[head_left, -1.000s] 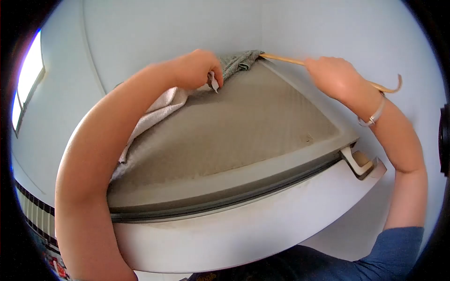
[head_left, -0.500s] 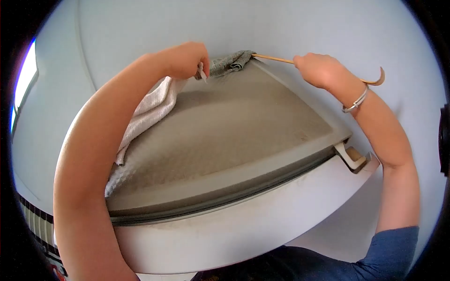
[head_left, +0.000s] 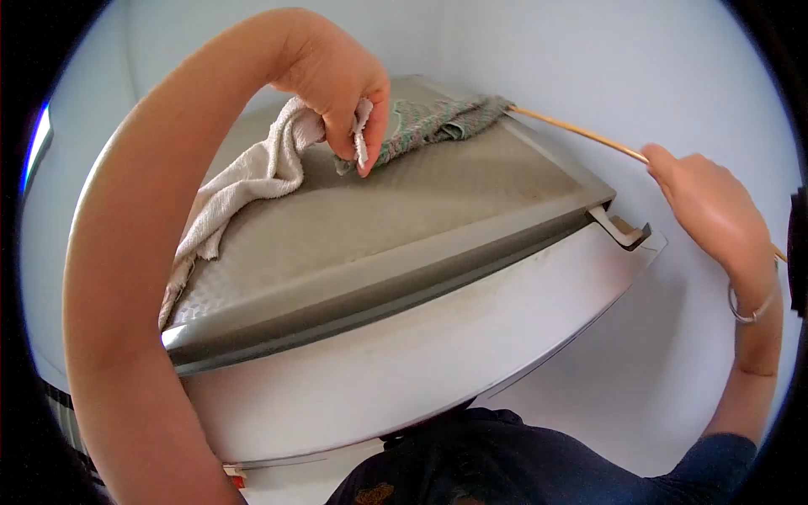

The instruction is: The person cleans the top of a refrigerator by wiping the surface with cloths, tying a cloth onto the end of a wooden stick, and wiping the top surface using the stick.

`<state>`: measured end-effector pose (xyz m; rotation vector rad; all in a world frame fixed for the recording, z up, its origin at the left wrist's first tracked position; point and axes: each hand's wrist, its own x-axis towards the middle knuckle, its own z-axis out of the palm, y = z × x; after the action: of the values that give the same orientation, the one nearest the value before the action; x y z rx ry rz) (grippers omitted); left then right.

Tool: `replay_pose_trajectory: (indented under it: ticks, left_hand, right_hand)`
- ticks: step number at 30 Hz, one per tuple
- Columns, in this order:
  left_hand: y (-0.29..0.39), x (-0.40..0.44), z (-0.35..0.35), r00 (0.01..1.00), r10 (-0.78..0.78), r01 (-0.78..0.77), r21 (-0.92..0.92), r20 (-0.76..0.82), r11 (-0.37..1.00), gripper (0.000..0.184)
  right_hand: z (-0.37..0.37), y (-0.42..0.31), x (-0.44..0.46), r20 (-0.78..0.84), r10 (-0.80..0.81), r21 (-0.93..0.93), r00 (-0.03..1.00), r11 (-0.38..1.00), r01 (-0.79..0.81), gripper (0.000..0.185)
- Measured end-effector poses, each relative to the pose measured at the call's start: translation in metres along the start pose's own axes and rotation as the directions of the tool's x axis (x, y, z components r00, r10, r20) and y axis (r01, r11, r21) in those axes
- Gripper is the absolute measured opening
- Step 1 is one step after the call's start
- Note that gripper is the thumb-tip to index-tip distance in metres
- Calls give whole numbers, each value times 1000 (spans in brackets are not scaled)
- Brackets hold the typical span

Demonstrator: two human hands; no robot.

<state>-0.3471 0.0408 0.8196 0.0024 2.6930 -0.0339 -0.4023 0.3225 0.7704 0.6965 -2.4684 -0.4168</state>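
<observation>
My left hand is closed on a white cloth, pinching it above the top of a fridge-like white appliance. The cloth trails down to the left over the dusty textured top. My right hand, off to the right, is wrapped round a thin wooden stick. The stick's far tip meets a bunched grey-green patterned cloth lying on the top near the back right edge. That cloth's left end reaches behind my left fingertips; I cannot tell whether they touch it.
A pale wall stands close behind and to the right of the appliance. The curved white door runs along the front, with a hinge bracket at its right corner.
My right hand has moved right and down, drawing the stick along. My left hand is now nearer the camera with the white cloth. The grey-green cloth looks more spread out, and the view has shifted.
</observation>
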Motion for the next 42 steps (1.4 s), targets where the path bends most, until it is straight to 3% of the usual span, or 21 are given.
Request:
replay_pose_trajectory:
  ticks: [2, 3, 6, 8, 10, 12, 15, 18, 22, 23, 24, 25, 27, 30, 32, 34, 35, 37, 42]
  left_hand:
    - [-1, -3, -6, 1000, 26, -26, 47, 0, 999, 19]
    - [-1, -4, -10, 1000, -8, 8, 75, -8, 997, 19]
    - [-23, 3, -19, 999, -39, 42, 58, -38, 997, 19]
    - [-42, 11, -23, 998, 2, 2, 56, -58, 998, 20]
    - [-62, 18, -26, 991, -75, 69, -61, -110, 996, 20]
    - [-84, 24, -26, 988, -110, 99, -102, -107, 990, 21]
    - [-115, 34, -30, 977, -165, 145, -147, -134, 978, 21]
    - [-141, 45, -32, 932, -314, 243, -334, -178, 911, 17]
    - [-166, 76, -31, 879, -408, 332, -298, -247, 895, 19]
    - [-166, 85, -28, 844, -403, 336, -238, -354, 911, 21]
    - [-167, 94, -27, 800, -386, 343, -177, -459, 922, 23]
    - [-173, 106, -27, 802, -380, 339, -173, -461, 925, 23]
    - [-187, 135, -24, 809, -202, 133, -163, -552, 978, 30]
    - [-191, 180, -10, 846, -83, 59, -63, -527, 996, 29]
    - [-164, 179, 16, 844, -49, 22, -57, -534, 998, 28]
    - [-110, 165, 47, 730, 32, 90, 142, -682, 986, 28]
    - [-85, 152, 47, 732, 30, 88, 138, -680, 986, 28]
    - [20, 53, 35, 829, -40, 106, 86, -558, 991, 29]
    - [26, 51, 27, 810, -11, 74, 84, -587, 994, 29]
  right_hand:
    - [-5, 1, -4, 380, -80, -247, 922, 951, 184, 13]
    - [-2, -1, -4, 382, -67, -252, 922, 952, 174, 13]
    - [17, -6, 14, -18, -33, -177, 999, 984, 29, 12]
    - [22, -14, 27, -72, 4, -137, 997, 990, -14, 12]
    - [25, -19, 42, -136, 62, -101, 989, 992, -76, 13]
    - [32, -24, 58, -184, 2, -45, 983, 999, -11, 18]
    - [42, -26, 77, -296, 29, -53, 955, 997, -47, 22]
    - [55, -25, 86, -321, 130, 78, 938, 991, -111, 25]
    - [76, -21, 92, -358, 199, 162, 912, 975, -149, 25]
    - [83, -21, 93, -382, 178, 178, 907, 977, -117, 25]
    - [88, -22, 95, -408, 158, 193, 899, 978, -85, 25]
    - [90, -26, 100, -407, 164, 192, 899, 977, -91, 25]
    - [90, -43, 111, -280, 132, 127, 951, 987, -100, 26]
    - [94, -60, 122, -206, 40, 99, 978, 995, -19, 26]
    - [94, -50, 104, -247, 15, 102, 969, 995, 10, 26]
    - [87, -26, 64, -255, -6, 112, 967, 993, 35, 26]
    - [84, -5, 42, -277, -19, 123, 961, 991, 55, 26]
    - [20, 71, -48, -305, -54, 154, 951, 982, 105, 26]
    - [2, 73, -47, -222, -61, 144, 973, 985, 94, 23]
